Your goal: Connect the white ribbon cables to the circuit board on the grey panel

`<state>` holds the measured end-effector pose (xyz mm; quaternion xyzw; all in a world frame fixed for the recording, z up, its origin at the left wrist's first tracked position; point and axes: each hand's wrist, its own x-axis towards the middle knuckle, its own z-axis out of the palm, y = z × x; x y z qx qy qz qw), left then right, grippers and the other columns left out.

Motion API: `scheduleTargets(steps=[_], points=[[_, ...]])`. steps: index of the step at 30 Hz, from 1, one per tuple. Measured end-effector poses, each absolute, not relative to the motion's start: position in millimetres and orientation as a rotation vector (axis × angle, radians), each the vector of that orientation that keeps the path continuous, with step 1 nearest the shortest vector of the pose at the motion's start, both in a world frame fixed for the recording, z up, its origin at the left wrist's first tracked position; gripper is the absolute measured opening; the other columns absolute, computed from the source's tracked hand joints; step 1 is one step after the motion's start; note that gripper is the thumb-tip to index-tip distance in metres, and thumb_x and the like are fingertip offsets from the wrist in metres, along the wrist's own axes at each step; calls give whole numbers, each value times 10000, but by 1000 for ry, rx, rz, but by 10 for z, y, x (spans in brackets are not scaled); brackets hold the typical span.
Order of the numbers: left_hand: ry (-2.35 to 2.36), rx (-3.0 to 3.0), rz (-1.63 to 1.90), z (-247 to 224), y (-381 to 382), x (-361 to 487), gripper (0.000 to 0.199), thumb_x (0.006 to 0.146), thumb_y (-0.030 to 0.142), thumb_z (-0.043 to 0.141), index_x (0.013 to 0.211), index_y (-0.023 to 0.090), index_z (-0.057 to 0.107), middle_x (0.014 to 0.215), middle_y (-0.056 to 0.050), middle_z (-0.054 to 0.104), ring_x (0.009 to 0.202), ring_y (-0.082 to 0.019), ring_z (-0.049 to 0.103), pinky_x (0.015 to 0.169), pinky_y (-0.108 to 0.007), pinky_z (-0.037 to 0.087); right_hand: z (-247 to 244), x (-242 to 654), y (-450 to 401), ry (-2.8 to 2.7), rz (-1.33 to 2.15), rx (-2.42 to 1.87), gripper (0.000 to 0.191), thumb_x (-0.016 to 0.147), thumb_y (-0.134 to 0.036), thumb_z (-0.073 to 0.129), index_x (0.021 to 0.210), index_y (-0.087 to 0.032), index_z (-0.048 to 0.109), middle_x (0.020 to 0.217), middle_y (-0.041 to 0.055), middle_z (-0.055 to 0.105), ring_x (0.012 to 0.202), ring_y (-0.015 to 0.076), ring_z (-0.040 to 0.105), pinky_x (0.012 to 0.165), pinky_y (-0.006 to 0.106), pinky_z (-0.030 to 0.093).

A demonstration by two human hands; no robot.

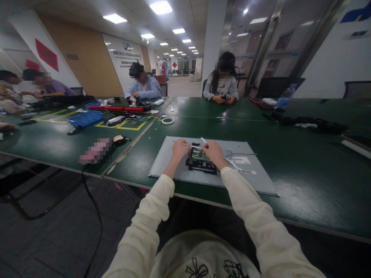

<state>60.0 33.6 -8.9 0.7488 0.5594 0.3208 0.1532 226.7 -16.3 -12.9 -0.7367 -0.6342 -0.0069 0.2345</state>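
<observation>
1. The left hand (180, 148) is resting curled at the left edge of the circuit board (201, 159); whether it is gripping anything cannot be told.
2. The right hand (213, 151) is pinching a thin white tool (203, 140) over the board's far right corner.
3. The board is sitting mid-panel on the grey metal panel (261, 177), which is lying flat on the near side of the green table (304, 154).
4. White cables (232, 155) are trailing right of the board.
5. Other people are working at the far side.

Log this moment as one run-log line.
left hand: at circuit board's left edge | right hand: holds thin white tool over circuit board | board on grey panel | green table
</observation>
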Motion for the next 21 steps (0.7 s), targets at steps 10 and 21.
scheduleTargets(steps=[10,21], points=[[1639,2158,885,-86,332,593,103,714,237,576,734,187,664,864,-71,667,903,-206,580,786,-288,415,-188,2300,-54,-1793,-54,-1964,232,808,-289,540,717,-129,682,823,98,626,790,165,552,682,236,356],[1732,2198,859,-79,324,628,146,780,267,534,861,195,632,981,-71,628,970,-197,554,815,-276,404,-195,2343,13,-1797,-31,-1942,263,820,-328,526,714,-134,670,793,83,614,746,152,534,662,237,340]])
